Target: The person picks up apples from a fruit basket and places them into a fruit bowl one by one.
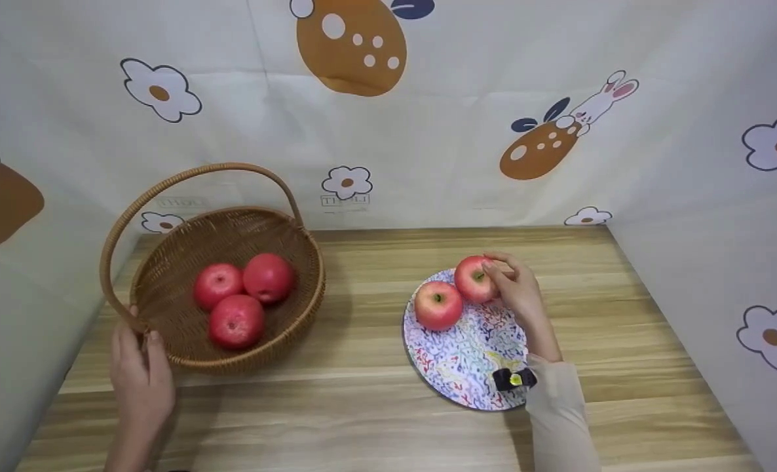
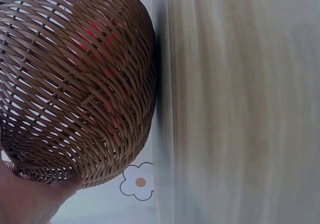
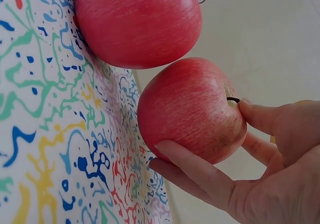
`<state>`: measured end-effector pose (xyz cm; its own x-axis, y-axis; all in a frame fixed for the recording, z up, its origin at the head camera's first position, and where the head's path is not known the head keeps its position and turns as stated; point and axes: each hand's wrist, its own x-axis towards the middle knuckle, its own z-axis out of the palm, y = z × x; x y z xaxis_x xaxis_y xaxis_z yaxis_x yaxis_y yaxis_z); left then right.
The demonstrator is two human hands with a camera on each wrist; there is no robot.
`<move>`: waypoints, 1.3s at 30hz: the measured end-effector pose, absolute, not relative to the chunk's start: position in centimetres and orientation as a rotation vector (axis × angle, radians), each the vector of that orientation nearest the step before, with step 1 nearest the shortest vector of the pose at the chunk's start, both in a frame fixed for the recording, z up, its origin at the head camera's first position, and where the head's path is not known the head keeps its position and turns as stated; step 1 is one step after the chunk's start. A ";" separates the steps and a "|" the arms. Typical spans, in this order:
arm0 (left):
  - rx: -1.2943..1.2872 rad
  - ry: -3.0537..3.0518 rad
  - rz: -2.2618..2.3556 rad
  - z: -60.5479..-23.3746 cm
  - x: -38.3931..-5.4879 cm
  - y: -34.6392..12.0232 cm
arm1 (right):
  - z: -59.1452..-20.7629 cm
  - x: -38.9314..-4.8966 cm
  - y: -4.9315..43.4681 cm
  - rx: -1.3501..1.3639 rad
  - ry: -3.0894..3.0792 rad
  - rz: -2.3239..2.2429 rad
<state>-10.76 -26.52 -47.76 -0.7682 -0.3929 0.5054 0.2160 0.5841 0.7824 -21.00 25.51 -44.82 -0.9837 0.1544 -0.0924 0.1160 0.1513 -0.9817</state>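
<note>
Left hand (image 1: 142, 375) is gripping the wicker basket (image 1: 172, 295), lower left; right hand (image 1: 521, 290) is pinching an apple (image 1: 472, 282) at the patterned plate (image 1: 451, 367), right of centre, apparently grasping or placing, next calling for gentle control.

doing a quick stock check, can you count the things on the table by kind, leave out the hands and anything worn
Apples: 5 (3 inside the basket, 2 outside it)
Basket: 1
Plate: 1
Total: 7
</note>
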 end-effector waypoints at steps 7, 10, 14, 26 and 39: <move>0.141 -2.149 -1.189 -47.8 -10.8 -26.5 | -45.0 -21.0 25.5 -0.287 -2.357 2.017; 0.140 -2.150 -1.191 -47.8 -10.8 -26.5 | -45.1 -21.1 25.4 -0.311 -2.369 2.005; 0.142 -2.153 -1.193 -47.8 -10.8 -26.5 | -45.3 -21.1 25.3 -0.341 -2.382 1.994; 0.168 -2.175 -1.203 -47.7 -10.7 -26.5 | -45.1 -21.0 25.0 -0.359 -2.401 1.942; 0.136 -2.155 -1.183 -47.8 -10.8 -26.6 | -45.7 -21.2 25.1 -0.303 -2.528 1.715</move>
